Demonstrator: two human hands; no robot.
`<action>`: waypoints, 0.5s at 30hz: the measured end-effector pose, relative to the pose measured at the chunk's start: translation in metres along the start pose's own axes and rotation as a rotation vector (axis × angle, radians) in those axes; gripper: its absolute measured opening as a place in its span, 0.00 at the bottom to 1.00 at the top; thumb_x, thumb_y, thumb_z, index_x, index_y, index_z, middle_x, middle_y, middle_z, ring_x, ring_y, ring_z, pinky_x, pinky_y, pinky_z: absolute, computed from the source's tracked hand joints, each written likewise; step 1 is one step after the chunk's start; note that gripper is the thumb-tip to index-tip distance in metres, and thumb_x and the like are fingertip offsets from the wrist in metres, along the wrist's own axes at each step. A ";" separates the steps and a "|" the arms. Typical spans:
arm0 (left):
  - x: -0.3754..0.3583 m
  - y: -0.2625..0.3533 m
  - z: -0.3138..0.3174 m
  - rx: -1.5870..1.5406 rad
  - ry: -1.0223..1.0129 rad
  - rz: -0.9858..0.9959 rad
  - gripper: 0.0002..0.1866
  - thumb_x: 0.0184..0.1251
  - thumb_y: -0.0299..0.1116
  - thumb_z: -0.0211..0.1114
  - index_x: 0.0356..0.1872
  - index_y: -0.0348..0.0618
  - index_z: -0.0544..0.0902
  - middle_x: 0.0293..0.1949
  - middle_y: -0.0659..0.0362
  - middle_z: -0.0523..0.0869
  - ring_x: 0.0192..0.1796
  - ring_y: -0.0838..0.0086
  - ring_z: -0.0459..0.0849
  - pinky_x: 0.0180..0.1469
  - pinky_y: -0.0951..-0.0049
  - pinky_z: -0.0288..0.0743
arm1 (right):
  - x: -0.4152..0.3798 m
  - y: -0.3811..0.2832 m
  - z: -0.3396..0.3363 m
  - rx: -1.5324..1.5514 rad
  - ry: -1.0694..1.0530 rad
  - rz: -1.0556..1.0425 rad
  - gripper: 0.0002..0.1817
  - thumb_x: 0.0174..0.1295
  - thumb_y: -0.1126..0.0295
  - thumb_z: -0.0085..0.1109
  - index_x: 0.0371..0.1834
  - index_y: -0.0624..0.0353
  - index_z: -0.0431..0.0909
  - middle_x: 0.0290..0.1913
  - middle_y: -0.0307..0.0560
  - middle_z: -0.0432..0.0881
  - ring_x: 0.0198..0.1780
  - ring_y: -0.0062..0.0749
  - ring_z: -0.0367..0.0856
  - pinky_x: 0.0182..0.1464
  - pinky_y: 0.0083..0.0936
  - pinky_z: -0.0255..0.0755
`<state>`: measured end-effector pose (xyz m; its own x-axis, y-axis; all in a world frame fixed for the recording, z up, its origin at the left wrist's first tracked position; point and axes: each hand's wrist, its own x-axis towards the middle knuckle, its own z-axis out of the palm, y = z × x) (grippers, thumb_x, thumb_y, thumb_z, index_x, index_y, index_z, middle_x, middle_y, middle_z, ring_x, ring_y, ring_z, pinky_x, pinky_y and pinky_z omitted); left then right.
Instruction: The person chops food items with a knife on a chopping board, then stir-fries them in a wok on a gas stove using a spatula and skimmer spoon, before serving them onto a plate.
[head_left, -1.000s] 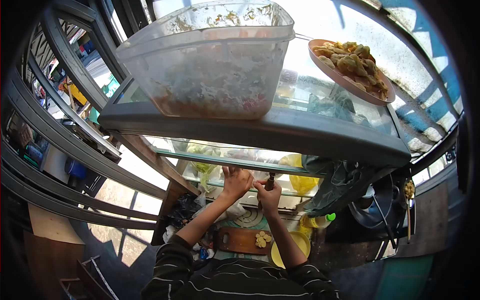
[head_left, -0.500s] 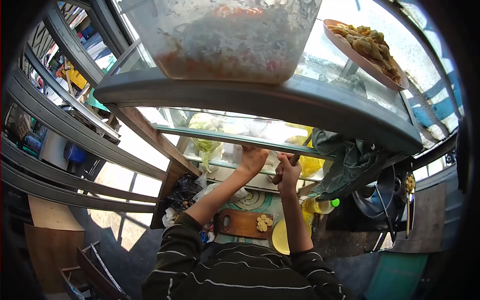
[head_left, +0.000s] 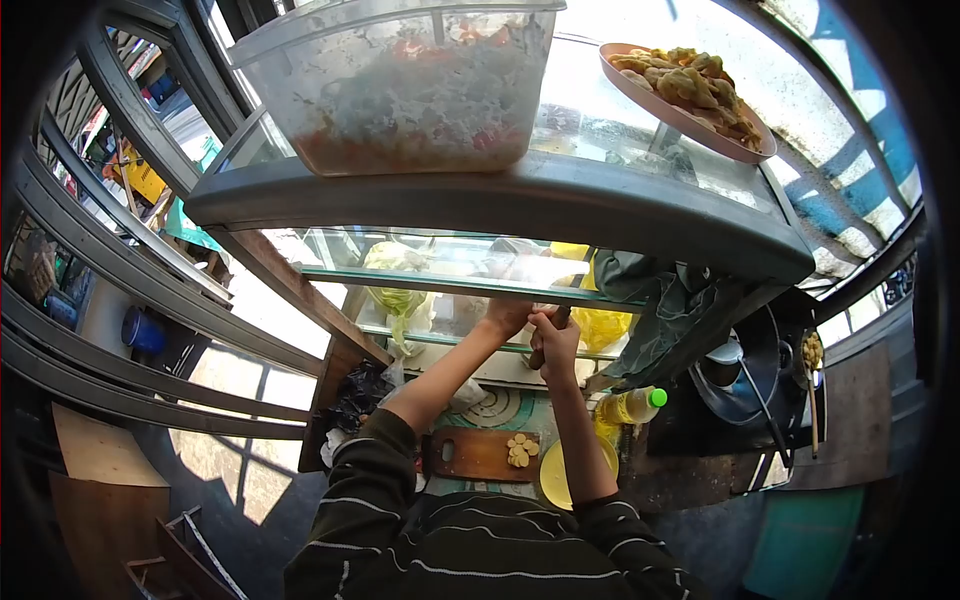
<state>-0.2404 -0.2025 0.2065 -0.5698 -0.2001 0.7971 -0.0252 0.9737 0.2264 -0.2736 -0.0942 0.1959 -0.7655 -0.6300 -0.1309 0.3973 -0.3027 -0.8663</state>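
From my remote view, my right hand [head_left: 557,345] is gripping a slim tool [head_left: 538,357] in front of the glass case [head_left: 500,205], its dark brown handle showing above and below the fist. My left hand [head_left: 508,316] is reaching just beside it, fingers too hidden for me to tell their hold. Below, a wooden board [head_left: 466,455] is carrying pale round slices [head_left: 520,451] beside a yellow bowl [head_left: 552,476].

Both hands, left [head_left: 510,316] and right [head_left: 556,343], meet near frame center; 2 forearms converge upward, right fingers curled closed.
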 end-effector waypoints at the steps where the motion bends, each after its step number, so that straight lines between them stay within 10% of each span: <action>1: 0.000 0.001 0.001 0.000 0.000 -0.001 0.27 0.47 0.26 0.59 0.54 0.34 0.69 0.45 0.47 0.75 0.48 0.54 0.73 0.52 0.62 0.66 | 0.001 0.000 -0.001 0.000 0.000 0.001 0.04 0.50 0.79 0.58 0.28 0.62 0.74 0.18 0.37 0.73 0.11 0.14 0.62 0.13 0.13 0.56; 10: -0.027 -0.025 0.029 0.367 -0.219 -0.011 0.25 0.49 0.36 0.62 0.51 0.44 0.72 0.51 0.54 0.70 0.57 0.61 0.63 0.51 0.54 0.59 | 0.003 0.000 -0.002 0.074 0.078 -0.018 0.04 0.49 0.80 0.58 0.26 0.63 0.72 0.18 0.36 0.71 0.11 0.15 0.63 0.14 0.13 0.56; 13: -0.033 -0.019 0.001 -0.122 -0.363 -0.425 0.17 0.50 0.31 0.60 0.45 0.47 0.77 0.50 0.55 0.71 0.58 0.62 0.63 0.51 0.57 0.58 | 0.012 -0.004 -0.009 0.042 0.199 -0.112 0.05 0.48 0.79 0.60 0.28 0.64 0.74 0.19 0.37 0.72 0.12 0.14 0.64 0.14 0.13 0.56; 15: -0.049 -0.020 -0.009 0.537 -0.069 0.195 0.12 0.48 0.29 0.62 0.36 0.50 0.82 0.48 0.56 0.71 0.55 0.62 0.63 0.50 0.61 0.57 | 0.013 -0.007 -0.009 -0.011 0.169 -0.161 0.05 0.47 0.78 0.61 0.27 0.63 0.74 0.18 0.36 0.71 0.12 0.14 0.64 0.14 0.13 0.55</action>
<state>-0.2043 -0.2134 0.1676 -0.6574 -0.0212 0.7533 -0.3180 0.9141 -0.2518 -0.2910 -0.0944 0.1961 -0.8928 -0.4453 -0.0681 0.2579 -0.3812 -0.8878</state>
